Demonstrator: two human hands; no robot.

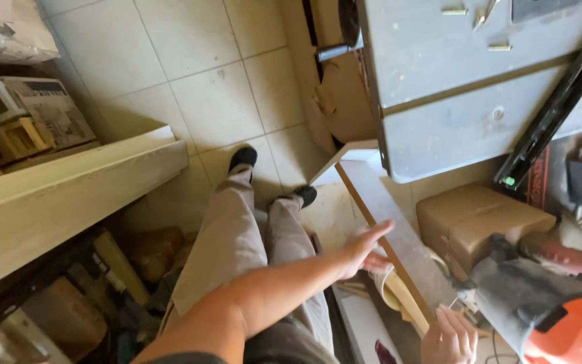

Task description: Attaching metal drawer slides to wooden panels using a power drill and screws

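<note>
My left hand (365, 246) reaches forward, fingers spread, and touches the edge of a long flat grey board (399, 236) with a wooden edge that leans low beside a grey worktable (453, 87). My right hand (449, 337) is at the bottom right, against the lower end of that same board; its grip is partly hidden. An orange and black power tool (554, 303) lies right next to my right hand.
My legs in beige trousers and black shoes (244, 158) stand on a tiled floor. A pale wooden shelf (69, 195) juts out on the left above cluttered boxes. A cardboard box (479, 219) sits under the worktable. Screws and a black rail (560, 101) lie on top.
</note>
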